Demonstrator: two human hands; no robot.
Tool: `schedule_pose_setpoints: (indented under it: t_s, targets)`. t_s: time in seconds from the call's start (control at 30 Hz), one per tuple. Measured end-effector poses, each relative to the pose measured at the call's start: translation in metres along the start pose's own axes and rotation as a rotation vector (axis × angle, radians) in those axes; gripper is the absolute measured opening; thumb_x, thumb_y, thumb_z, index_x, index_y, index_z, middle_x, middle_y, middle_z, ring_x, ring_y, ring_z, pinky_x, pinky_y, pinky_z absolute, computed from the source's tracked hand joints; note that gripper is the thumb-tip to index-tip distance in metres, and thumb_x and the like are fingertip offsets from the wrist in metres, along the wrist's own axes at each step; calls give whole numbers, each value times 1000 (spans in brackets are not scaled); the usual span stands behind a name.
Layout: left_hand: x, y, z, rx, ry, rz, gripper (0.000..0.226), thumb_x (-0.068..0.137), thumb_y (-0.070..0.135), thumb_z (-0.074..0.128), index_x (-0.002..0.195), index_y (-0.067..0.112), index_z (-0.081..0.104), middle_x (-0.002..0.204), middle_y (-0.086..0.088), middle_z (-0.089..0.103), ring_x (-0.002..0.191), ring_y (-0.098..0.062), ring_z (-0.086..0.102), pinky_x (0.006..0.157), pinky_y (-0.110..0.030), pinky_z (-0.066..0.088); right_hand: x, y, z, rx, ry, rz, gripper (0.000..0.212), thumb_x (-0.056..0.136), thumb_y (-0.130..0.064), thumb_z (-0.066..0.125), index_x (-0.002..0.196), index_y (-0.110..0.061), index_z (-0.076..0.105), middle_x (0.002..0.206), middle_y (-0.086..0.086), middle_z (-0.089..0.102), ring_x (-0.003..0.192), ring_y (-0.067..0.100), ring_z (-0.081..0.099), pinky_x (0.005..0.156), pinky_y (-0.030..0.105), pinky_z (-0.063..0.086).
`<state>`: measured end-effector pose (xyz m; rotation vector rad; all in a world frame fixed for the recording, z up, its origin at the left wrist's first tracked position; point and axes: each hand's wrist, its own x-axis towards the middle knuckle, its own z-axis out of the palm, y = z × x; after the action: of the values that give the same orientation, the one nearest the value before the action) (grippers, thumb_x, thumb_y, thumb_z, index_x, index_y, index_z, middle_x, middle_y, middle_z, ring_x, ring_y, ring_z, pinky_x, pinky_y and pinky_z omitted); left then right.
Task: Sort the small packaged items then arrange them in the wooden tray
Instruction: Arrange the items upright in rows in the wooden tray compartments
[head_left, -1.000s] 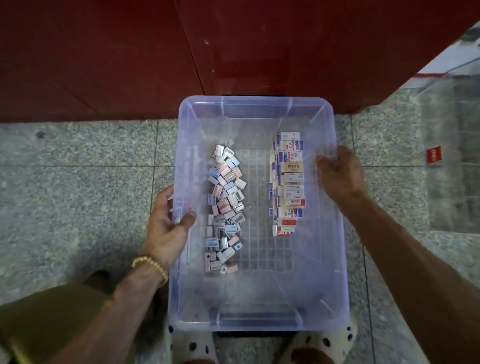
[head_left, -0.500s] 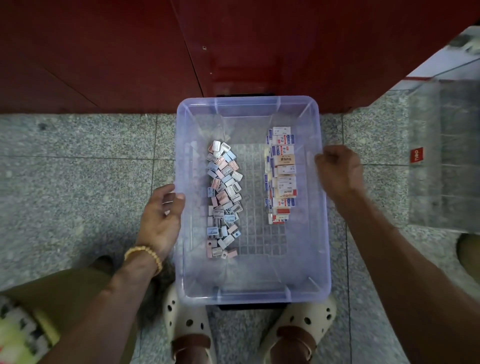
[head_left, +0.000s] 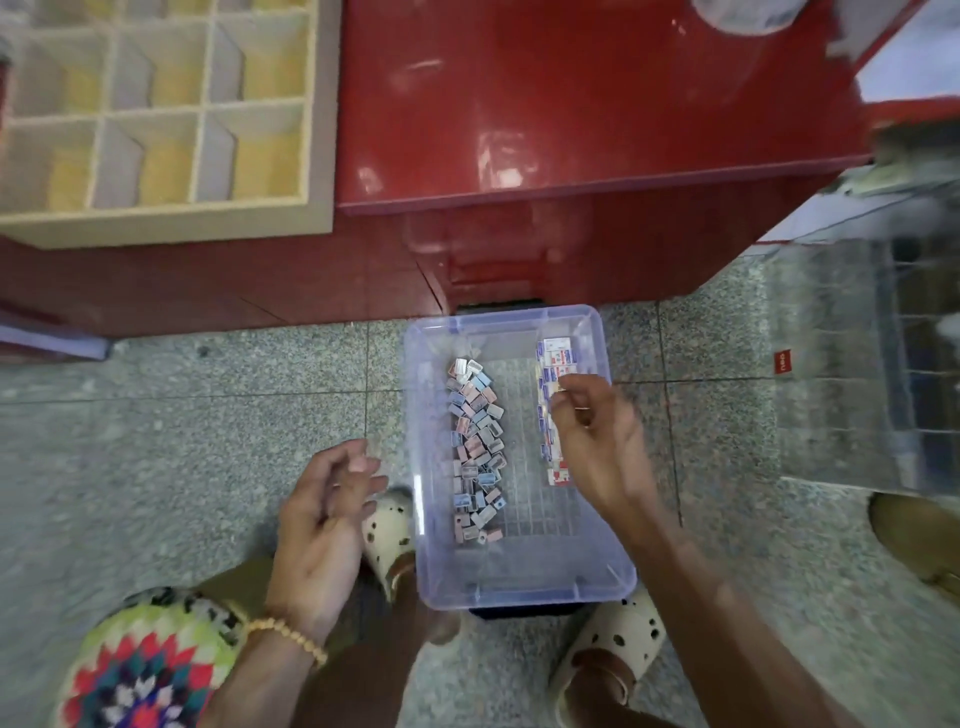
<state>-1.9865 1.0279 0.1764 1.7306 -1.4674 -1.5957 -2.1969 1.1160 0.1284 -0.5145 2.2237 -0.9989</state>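
A clear plastic bin (head_left: 524, 597) stands on the floor between my feet. Inside it lie a strip of several small pink, blue and grey packets (head_left: 475, 447) on the left and a row of white boxes with red and blue print (head_left: 555, 361) on the right. My left hand (head_left: 322, 525) hangs left of the bin, fingers relaxed, holding nothing. My right hand (head_left: 597, 441) hovers over the bin's right side and covers part of the white row, its fingers loosely curled and empty. The wooden tray (head_left: 156, 218) with empty square compartments sits on the red counter at upper left.
The red counter (head_left: 571, 104) rises just behind the bin. A clear container with a wire grid (head_left: 857, 374) stands on the speckled floor at right. My cream clogs (head_left: 608, 649) flank the bin's near end.
Both hands have let go of the bin's sides. The view has risen and pulled back, bringing the counter top and wooden tray into sight. My right hand moved over the white boxes.
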Motion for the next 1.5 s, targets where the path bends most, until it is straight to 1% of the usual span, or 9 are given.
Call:
schedule_pose_setpoints:
  t_s: [0.27,0.4,0.5,0.7,0.83,1.0,1.1,1.2,1.5]
  targets:
    - [74,20,-17,212,-257,28,14,94,41,54,103,33,62,98,8,71,92,-5,68,86,-33,52,13,-29,51,80,124,43,21,101,-18,53,120,-12,61,88,-4,65,77,4,62,67,16,48]
    - [124,7,-9,392,-470,11,18,96,19,52,112,19,60,110,5,64,99,-6,62,73,-5,46,36,-16,91,91,266,111,18,99,-19,55,113,-14,65,88,-3,68,79,11,64,76,36,56]
    - [160,-14,-14,547,-571,61,17,98,24,51,114,26,58,109,12,63,101,-4,62,74,-7,44,42,5,116,61,318,112,26,95,-29,49,110,-14,64,89,-3,67,79,13,63,76,40,55]
    - [209,-76,4,659,-553,208,17,98,23,53,115,25,55,100,15,60,98,-9,62,85,-25,50,49,87,166,-33,340,64,23,97,-23,47,106,-9,63,92,5,68,75,21,64,71,44,56]
    - [221,-112,26,649,-510,316,42,97,27,53,136,18,39,105,9,53,87,6,53,72,-1,39,58,155,205,-192,298,24,37,98,-36,43,103,-5,63,93,12,68,71,24,62,61,30,48]
    - [243,-145,45,558,-463,457,70,95,26,56,151,17,15,134,-7,48,100,-15,57,71,-2,39,78,223,256,-519,-13,67,78,91,-63,31,148,-10,34,147,18,46,130,36,48,104,50,45]
    - [248,-156,49,490,-478,511,76,92,34,55,152,20,11,135,-6,50,95,6,58,69,-2,42,81,248,285,-593,-132,69,100,82,-78,34,157,-13,20,161,15,26,149,37,22,119,53,25]
    - [249,-160,47,459,-496,545,79,89,38,53,152,22,9,120,8,55,86,15,57,67,-6,45,79,264,307,-582,-41,15,100,78,-75,42,152,-8,35,154,21,39,144,44,33,114,60,32]
    - [253,-166,50,454,-483,562,79,89,38,51,153,24,5,137,-2,53,111,-8,60,78,-4,44,106,258,315,-526,225,-10,71,80,-65,51,129,-13,58,137,23,52,122,42,48,93,52,43]
